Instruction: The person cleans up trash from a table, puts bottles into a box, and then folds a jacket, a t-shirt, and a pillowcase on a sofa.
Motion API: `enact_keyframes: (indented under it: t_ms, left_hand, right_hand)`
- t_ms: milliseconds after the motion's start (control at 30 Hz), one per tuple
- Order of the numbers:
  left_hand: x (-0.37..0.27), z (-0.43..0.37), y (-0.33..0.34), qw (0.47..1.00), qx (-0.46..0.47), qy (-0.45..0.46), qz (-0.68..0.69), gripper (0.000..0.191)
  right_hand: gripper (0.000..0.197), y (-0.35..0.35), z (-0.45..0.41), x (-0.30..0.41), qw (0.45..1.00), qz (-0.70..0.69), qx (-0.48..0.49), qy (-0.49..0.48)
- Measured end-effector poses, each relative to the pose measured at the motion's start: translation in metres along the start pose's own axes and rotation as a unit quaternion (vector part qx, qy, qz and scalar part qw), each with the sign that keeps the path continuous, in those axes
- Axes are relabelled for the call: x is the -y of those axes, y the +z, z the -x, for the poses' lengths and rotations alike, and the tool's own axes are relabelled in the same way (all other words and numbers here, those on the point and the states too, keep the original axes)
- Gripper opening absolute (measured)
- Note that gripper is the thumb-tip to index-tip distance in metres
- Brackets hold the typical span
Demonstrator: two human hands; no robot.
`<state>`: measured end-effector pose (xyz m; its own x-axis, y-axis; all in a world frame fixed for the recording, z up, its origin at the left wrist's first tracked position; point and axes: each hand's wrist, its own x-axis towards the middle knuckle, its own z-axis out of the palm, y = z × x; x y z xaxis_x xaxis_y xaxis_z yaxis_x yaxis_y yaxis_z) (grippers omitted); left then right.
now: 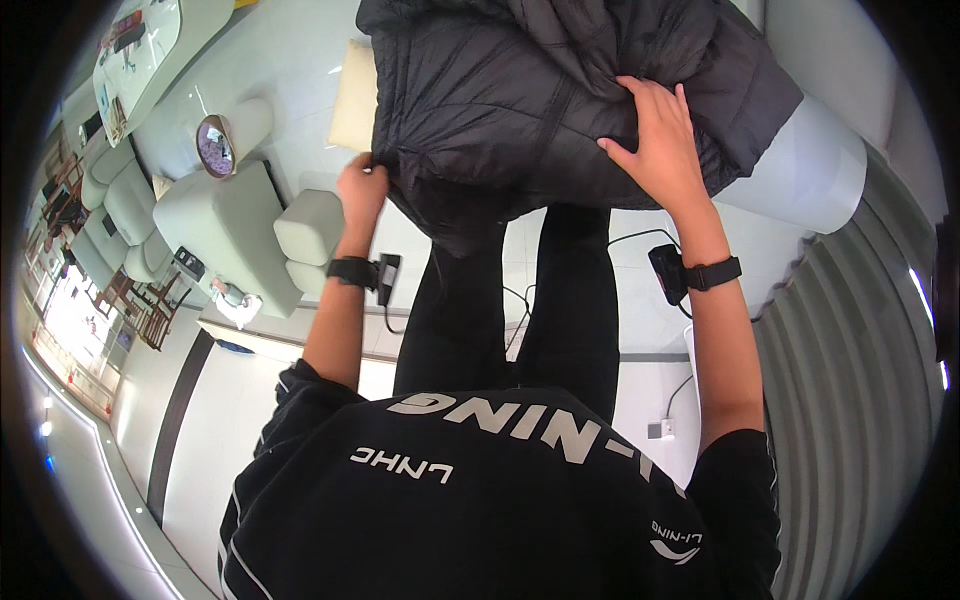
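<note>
A dark padded jacket (480,112) with stitched seams lies spread and rumpled in front of me, its near edge hanging over my black-trousered legs. My left hand (362,193) is closed around the jacket's left edge, near its lower corner. On the right part of the jacket, my right hand (664,142) rests palm down with the fingers spread; the fingertips touch a fold. Each wrist wears a black strap with a small cabled device, the left device (388,277) and the right device (666,275). Bunched fabric at the top runs out of view.
A pale rounded surface (814,169) shows beyond the jacket's right side, and a cream block-like piece (352,101) at its left. Grey curtains (840,360) hang on the right. To the left stand a small pale stool (307,225), a light sofa piece (225,225) and a white table (154,56).
</note>
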<state>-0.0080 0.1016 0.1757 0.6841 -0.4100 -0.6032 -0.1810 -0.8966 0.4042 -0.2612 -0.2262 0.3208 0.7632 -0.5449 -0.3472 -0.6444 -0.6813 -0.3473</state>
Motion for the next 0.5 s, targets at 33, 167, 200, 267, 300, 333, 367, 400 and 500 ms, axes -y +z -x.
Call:
enact_keyframes:
  t_ms: [33, 167, 200, 267, 300, 333, 367, 400, 500]
  left_hand:
    - [0.016, -0.012, -0.006, 0.999, -0.029, -0.023, -0.001, 0.027]
    - [-0.036, 0.018, -0.023, 0.906, 0.261, -0.195, 0.269, 0.064]
    - [-0.049, 0.029, -0.018, 0.913, 0.306, -0.170, 0.211, 0.073]
    - [-0.036, 0.037, 0.010, 0.927, 0.316, -0.086, 0.182, 0.081]
    - [-0.009, 0.041, 0.029, 0.938, 0.274, -0.031, 0.208, 0.081]
    - [-0.005, 0.049, 0.035, 0.916, 0.317, -0.099, 0.226, 0.076]
    - [0.000, 0.062, 0.033, 0.887, 0.357, -0.166, 0.240, 0.070]
    - [0.008, 0.070, 0.033, 0.858, 0.376, -0.199, 0.288, 0.061]
    - [-0.015, 0.066, -0.002, 0.820, 0.436, -0.204, 0.310, 0.039]
  right_hand:
    - [0.069, 0.004, -0.005, 0.001, 1.000, 0.003, -0.005, -0.007]
    - [0.069, 0.007, 0.003, -0.005, 1.000, 0.019, -0.015, 0.014]
    - [0.069, 0.007, -0.004, -0.005, 1.000, 0.016, -0.024, 0.008]
    - [0.069, 0.008, -0.019, -0.007, 0.999, 0.012, -0.046, -0.016]
    - [0.069, 0.010, -0.022, -0.002, 0.998, 0.007, -0.054, -0.026]
    - [0.068, 0.009, -0.013, 0.000, 0.999, -0.007, -0.037, -0.011]
    - [0.068, 0.010, -0.003, 0.003, 1.000, -0.022, -0.021, 0.004]
    - [0.067, 0.011, 0.004, 0.004, 0.999, -0.028, -0.018, 0.012]
    - [0.062, 0.011, 0.002, 0.001, 0.999, -0.009, -0.037, 0.026]
